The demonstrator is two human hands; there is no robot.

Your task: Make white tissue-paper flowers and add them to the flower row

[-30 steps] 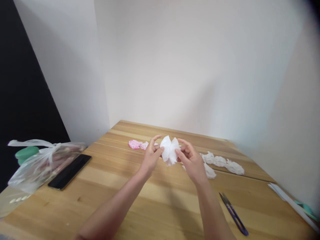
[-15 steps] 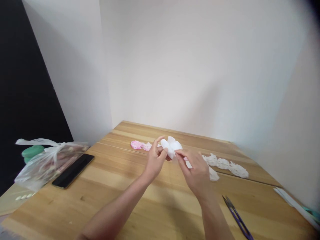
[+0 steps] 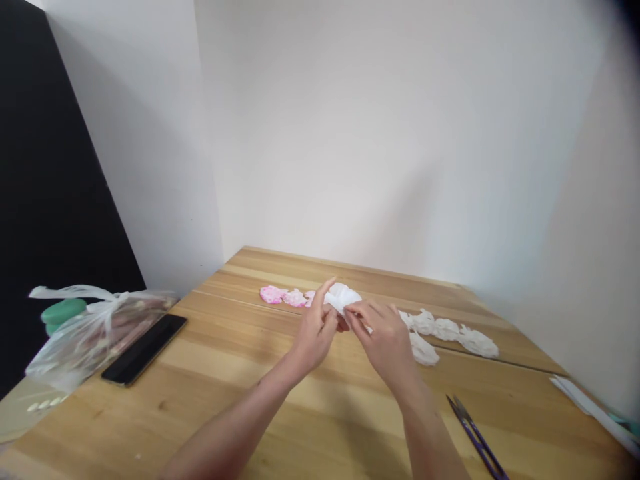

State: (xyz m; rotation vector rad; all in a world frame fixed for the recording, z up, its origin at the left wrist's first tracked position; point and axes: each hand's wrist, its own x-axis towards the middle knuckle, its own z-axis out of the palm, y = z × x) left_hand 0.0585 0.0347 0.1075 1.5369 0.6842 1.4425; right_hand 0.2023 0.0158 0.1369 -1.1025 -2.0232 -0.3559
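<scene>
Above the middle of the table, a white petalled paper flower [image 3: 345,295] is between my two hands. My left hand [image 3: 319,327] pinches its lower left side, with the index finger raised. The thumb and fingertips of my right hand [image 3: 383,333] are closed on its lower right edge. Behind my left hand lie pink-and-white flowers [image 3: 273,294] in a row. Beyond and right of my right hand are several crumpled white flowers [image 3: 447,329]; part of them is hidden by that hand.
Purple-handled thread snips [image 3: 477,437] lie at the front right. A black phone [image 3: 145,350] rests at the left, beside a tied clear plastic bag [image 3: 95,330] and a green round object [image 3: 63,311]. White strips [image 3: 590,407] lie along the right edge. Walls stand behind the wooden table [image 3: 240,400].
My hands have come slightly lower and closer together. The white flower's petals look more gathered, and its pointed upper petal no longer stands up. My left index finger has lifted off it.
</scene>
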